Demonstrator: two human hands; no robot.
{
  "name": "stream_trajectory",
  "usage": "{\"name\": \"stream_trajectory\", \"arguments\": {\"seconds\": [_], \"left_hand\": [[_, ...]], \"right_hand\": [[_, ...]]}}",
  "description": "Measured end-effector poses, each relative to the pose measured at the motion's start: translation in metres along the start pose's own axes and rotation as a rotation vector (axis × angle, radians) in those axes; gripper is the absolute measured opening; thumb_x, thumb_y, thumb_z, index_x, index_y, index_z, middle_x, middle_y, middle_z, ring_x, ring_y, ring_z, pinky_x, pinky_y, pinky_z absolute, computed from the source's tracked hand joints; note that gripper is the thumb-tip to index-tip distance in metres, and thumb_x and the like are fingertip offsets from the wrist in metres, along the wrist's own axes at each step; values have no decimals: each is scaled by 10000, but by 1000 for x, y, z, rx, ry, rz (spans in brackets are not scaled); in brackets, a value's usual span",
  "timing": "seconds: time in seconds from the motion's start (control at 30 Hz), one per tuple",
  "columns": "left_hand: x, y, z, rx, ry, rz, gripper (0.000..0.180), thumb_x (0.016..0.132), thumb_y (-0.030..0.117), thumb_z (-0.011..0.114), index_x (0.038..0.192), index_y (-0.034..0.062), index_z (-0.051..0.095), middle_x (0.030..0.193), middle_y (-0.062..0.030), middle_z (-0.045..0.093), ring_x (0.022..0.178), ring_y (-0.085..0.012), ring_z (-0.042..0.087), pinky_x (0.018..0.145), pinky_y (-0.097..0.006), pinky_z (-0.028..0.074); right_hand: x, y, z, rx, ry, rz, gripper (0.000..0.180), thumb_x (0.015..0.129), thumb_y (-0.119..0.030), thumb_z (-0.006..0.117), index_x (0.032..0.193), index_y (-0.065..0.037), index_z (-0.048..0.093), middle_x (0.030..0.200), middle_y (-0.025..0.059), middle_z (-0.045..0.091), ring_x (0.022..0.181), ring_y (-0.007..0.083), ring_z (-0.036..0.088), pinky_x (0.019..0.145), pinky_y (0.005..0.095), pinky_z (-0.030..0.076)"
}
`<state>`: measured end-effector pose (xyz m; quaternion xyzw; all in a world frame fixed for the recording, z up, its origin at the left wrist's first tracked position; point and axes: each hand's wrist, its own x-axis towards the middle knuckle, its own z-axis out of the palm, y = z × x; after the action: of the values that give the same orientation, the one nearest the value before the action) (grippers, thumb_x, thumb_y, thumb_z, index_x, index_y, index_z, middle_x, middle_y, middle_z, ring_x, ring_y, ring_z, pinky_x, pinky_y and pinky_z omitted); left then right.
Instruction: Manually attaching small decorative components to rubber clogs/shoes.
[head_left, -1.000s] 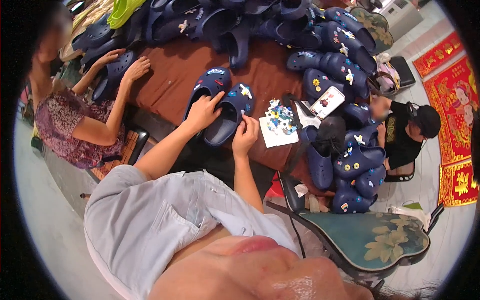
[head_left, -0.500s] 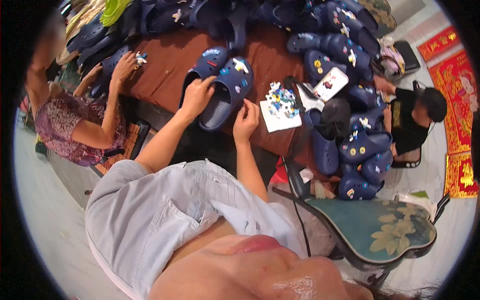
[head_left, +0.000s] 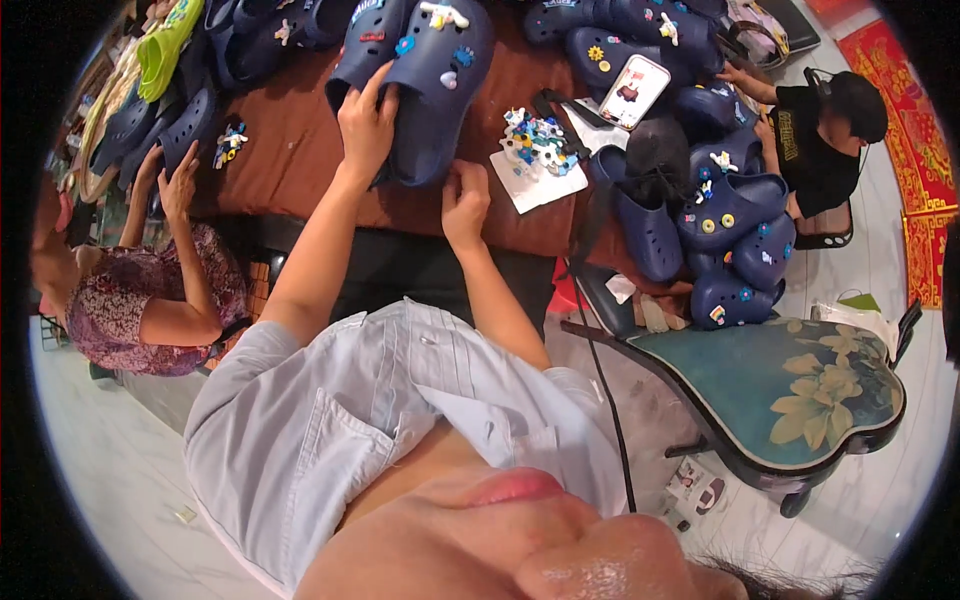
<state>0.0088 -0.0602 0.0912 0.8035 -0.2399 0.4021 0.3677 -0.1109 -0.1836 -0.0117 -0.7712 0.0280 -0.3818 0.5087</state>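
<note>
A pair of navy clogs [head_left: 430,80] with small coloured charms lies on the brown table [head_left: 300,150] in front of me. My left hand [head_left: 365,120] grips the heel edge of the left clog. My right hand [head_left: 465,200] is closed at the heel of the right clog, fingers pinched; whether it holds a charm is too small to tell. A white sheet with a heap of coloured charms [head_left: 540,150] lies just right of my right hand.
Many navy clogs [head_left: 720,210] pile at the right and along the far edge. A phone [head_left: 632,92] lies among them. A person in a patterned top [head_left: 150,300] works at the left, another in black [head_left: 820,140] sits at the right. A teal flowered stool [head_left: 800,390] stands beside me.
The view has tilted nearer to the table. My hands stay on the same pair of clogs. The person at the left has moved a hand from a clog toward small charms.
</note>
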Motion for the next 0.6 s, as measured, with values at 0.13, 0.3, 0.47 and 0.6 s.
{"name": "stream_trajectory", "arguments": {"seconds": [0.13,0.3,0.47,0.6], "left_hand": [[30,8,31,-51,88,75,339,883,82,666,1218,132,680,754,-188,572,640,-333,586,613,-424,471],[50,-7,83,62,27,86,382,882,102,687,1260,146,665,754,-184,580,645,-323,586,621,-393,486],[69,-10,129,21,133,240,415,858,118,699,1264,183,652,772,-186,585,709,-363,597,667,-438,495],[75,-22,156,58,6,62,482,825,171,712,1294,144,607,923,-206,598,893,-401,571,814,-479,470]], "right_hand": [[0,2,5,-6,12,-19,255,821,76,561,1063,21,618,1006,203,586,941,385,583,833,453,472],[2,2,4,75,-18,-2,215,848,57,563,1051,18,624,986,176,589,934,355,583,816,427,483],[3,2,3,56,-31,-17,206,841,71,574,1039,32,615,986,176,592,939,362,584,816,434,487],[3,2,5,24,-41,-43,205,834,81,576,1027,26,620,967,159,601,892,327,605,787,389,498]]}}
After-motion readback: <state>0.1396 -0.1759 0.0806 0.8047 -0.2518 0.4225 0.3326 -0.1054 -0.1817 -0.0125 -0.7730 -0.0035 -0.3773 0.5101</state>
